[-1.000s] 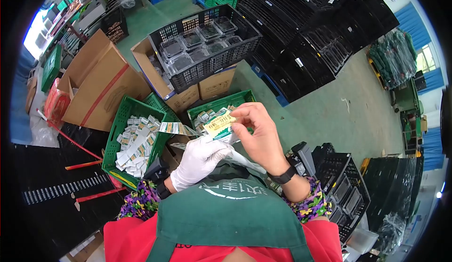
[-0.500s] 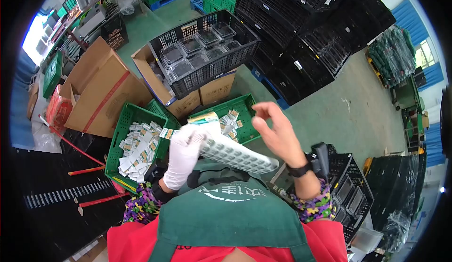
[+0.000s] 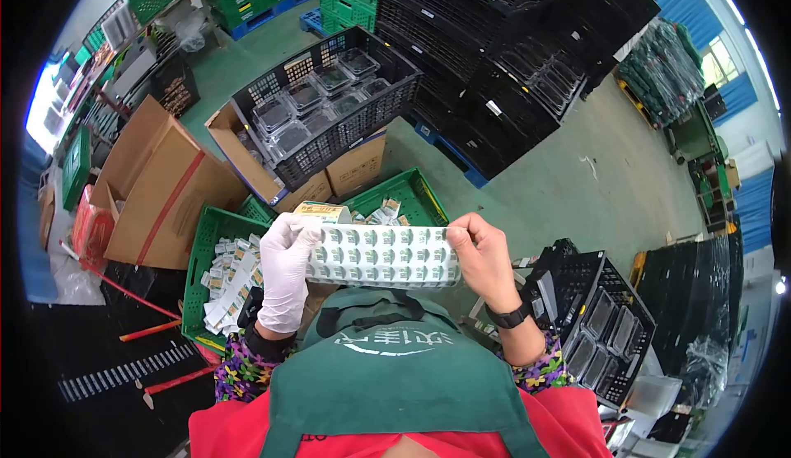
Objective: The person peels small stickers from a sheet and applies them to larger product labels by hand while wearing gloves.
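Observation:
A white sheet of green printed stickers point(image 3: 383, 254) is stretched level in front of the green apron. My left hand point(image 3: 287, 268), in a white glove, pinches its left end, and my bare right hand point(image 3: 484, 262) pinches its upper right corner. Just behind the left end shows a roll or pack with a yellow-green label point(image 3: 323, 212), partly hidden by the glove and sheet. Left of the gloved hand, a green crate point(image 3: 196, 297) holds many small labelled white pieces. Another green crate point(image 3: 428, 196) behind the sheet holds similar pieces.
A black crate point(image 3: 346, 133) of clear plastic boxes rests on a cardboard box point(image 3: 357, 167) ahead. Stacked black crates point(image 3: 461, 100) stand beyond. An open carton point(image 3: 169, 203) is at left. Another black crate point(image 3: 634, 293) with clear boxes is at right.
My right hand has moved from open in the air to gripping the sheet's right end. The sheet, slanting down to the right before, is now held level and taut. The view has shifted slightly.

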A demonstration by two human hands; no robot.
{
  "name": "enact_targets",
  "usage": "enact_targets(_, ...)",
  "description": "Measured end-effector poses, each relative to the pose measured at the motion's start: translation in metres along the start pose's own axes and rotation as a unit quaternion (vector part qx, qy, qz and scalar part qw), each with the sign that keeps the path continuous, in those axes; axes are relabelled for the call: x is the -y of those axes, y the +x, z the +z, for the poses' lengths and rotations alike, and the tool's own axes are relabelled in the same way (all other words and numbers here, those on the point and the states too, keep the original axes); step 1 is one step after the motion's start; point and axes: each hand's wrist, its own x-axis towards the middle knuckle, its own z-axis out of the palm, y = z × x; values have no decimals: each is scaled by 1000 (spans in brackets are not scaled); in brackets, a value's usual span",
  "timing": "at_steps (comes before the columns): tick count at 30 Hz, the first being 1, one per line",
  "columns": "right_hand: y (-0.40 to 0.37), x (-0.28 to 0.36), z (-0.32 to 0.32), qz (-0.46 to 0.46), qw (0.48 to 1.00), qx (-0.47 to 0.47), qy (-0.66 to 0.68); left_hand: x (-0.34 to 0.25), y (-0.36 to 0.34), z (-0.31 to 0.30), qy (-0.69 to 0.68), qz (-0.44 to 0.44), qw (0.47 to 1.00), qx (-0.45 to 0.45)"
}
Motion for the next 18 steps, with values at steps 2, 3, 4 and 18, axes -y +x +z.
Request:
enact_targets(2, 0, -1, 1, 28, 999, 23, 20, -1, -2, 6, -16, -10, 1000, -15)
enact_targets(3, -1, 12, 6, 41, 996, 31, 77, 2, -2, 5, -5, 7, 999, -31)
enact_targets(4, -2, 11, 7, 41, 996, 28, 77, 2, -3, 6, 7, 25, 998, -49)
enact_targets(18, -5, -4, -2, 37, 996, 4, 79, 9, -6, 10, 30, 42, 997, -49)
